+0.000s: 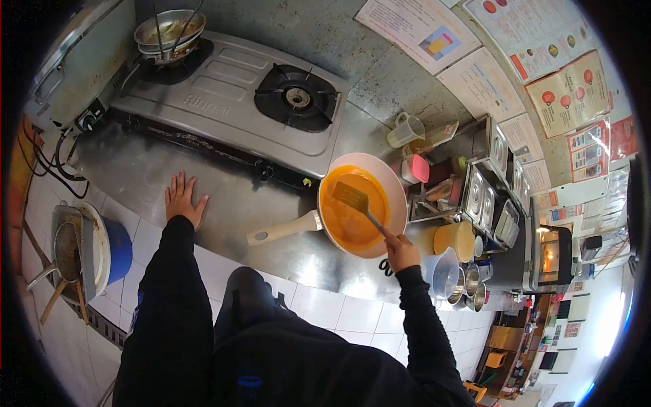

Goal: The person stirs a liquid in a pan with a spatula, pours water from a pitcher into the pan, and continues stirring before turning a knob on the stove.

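Observation:
My right hand [401, 251] is closed around the handle of a spatula [352, 197]. The spatula's broad, slotted-looking head rests in an orange sauce [359, 220] inside a frying pan [397, 183] with a pale interior. The pan sits on the steel counter, right of the stove, and its light wooden handle [285, 228] points left, with no hand on it. My left hand [184, 199] lies flat on the steel counter [234, 203], fingers spread, holding nothing.
A two-burner gas stove [227, 88] stands behind the counter, with stacked metal strainers [169, 34] on its left burner. To the right are a clear measuring jug [405, 130], a pink-lidded container [416, 168], lidded steel trays [478, 197] and a plastic tub [442, 273]. A blue bucket [116, 247] stands lower left.

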A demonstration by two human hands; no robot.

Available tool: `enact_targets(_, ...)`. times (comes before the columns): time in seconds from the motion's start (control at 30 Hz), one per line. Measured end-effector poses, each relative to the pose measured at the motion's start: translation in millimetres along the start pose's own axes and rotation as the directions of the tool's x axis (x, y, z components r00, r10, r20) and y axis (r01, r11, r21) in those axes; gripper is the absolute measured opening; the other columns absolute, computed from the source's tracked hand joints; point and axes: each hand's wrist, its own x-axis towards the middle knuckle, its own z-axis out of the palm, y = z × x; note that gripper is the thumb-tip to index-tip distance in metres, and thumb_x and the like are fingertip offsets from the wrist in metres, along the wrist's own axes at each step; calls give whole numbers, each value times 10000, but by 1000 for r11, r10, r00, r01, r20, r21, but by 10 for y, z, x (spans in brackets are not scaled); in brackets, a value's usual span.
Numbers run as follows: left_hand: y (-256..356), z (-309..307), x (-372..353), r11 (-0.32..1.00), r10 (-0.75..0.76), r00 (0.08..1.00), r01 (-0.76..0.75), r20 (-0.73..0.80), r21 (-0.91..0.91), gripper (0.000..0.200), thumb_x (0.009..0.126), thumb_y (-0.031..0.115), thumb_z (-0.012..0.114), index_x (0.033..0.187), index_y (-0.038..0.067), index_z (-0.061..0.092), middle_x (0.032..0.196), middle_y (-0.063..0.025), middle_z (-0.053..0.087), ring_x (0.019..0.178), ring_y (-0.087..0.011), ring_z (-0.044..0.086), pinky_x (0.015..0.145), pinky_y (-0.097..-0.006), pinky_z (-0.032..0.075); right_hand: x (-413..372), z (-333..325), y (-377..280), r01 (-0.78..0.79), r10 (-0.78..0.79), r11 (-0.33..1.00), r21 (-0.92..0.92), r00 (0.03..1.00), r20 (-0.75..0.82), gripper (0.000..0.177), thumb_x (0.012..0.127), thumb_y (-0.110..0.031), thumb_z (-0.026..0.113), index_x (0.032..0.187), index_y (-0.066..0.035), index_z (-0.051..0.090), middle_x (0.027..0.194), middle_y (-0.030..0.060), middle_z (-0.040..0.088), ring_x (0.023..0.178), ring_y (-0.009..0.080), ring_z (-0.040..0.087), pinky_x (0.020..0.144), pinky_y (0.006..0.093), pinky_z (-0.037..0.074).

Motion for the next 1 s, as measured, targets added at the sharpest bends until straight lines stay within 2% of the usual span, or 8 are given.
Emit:
enact_targets(0.07, -16, 21, 9, 1000, -3, 1000, 3, 1, 4, 593, 842, 457, 533, 1346, 186, 380, 1504, -65, 164, 1388, -265, 122, 1114, -462, 110, 10, -173, 68, 54, -56, 997, -53, 998, -38, 345, 845, -195, 566, 1177, -285, 590, 693, 124, 546, 654, 321, 584, 564, 437, 477)
enact_targets(0.13, -9, 17, 16, 1000, -4, 1000, 4, 8, 11, 594, 844, 461, 528, 1348, 185, 377, 1504, -65, 163, 1388, -265, 121, 1113, -461, 111, 144, -316, 230, 8, 11, 967, -253, 997, 76, 320, 859, -212, 530, 1154, -317, 598, 740, 121, 579, 685, 319, 597, 561, 440, 484)
enact_targets(0.27, -12, 4, 10, 1000, 1, 1000, -1, 14, 27, 595, 847, 465, 522, 1353, 189, 372, 1505, -65, 163, 1389, -265, 122, 1113, -459, 115, 545, -651, 604, -50, 117, 965, -257, 961, 251, 274, 841, -248, 523, 1093, -249, 631, 795, 155, 647, 781, 342, 622, 660, 463, 498)
enact_targets(0.47, -5, -15, 7, 1000, -2, 1000, 2, 8, 6, 598, 849, 466, 522, 1357, 191, 367, 1504, -67, 165, 1388, -267, 126, 1112, -455, 116, 708, -557, 1100, 217, -77, 942, -256, 882, 466, 241, 831, -300, 527, 980, -197, 686, 837, 111, 665, 801, 348, 622, 733, 451, 495)
enact_targets(0.5, -1, -23, -4, 1000, -5, 1000, 5, 9, 5, 598, 849, 466, 522, 1357, 191, 366, 1504, -67, 165, 1388, -266, 126, 1112, -454, 115, 649, -355, 1379, 307, -216, 937, -168, 885, 411, 264, 834, -319, 571, 1019, -165, 680, 791, 102, 667, 741, 274, 649, 678, 383, 513)
enact_targets(0.6, -15, -15, -2, 1000, -9, 1000, 9, 16, 7, 599, 849, 466, 522, 1358, 192, 365, 1504, -68, 165, 1388, -265, 123, 1113, -450, 113, 436, -281, 1158, -243, 142, 966, 91, 788, 599, 299, 850, -306, 606, 1093, -137, 654, 694, 68, 643, 624, 168, 626, 594, 301, 492)
enact_targets(0.7, -16, -10, -4, 1000, -7, 1000, 7, 5, -1, 599, 848, 467, 524, 1357, 194, 367, 1502, -69, 169, 1389, -260, 120, 1115, -445, 111, 333, 153, 1122, -239, 52, 928, 284, 841, 539, 295, 877, -311, 589, 1135, -175, 632, 665, 76, 632, 535, 124, 591, 562, 292, 480)
enact_targets(1.0, 6, -39, -2, 1000, -19, 1000, 19, 24, 2, 593, 848, 471, 522, 1350, 191, 378, 1500, -65, 174, 1390, -254, 117, 1119, -444, 102, 455, 648, 314, -274, 123, 863, 424, 928, 351, 302, 869, -262, 604, 1127, -108, 632, 617, 92, 613, 535, 145, 594, 556, 297, 481)
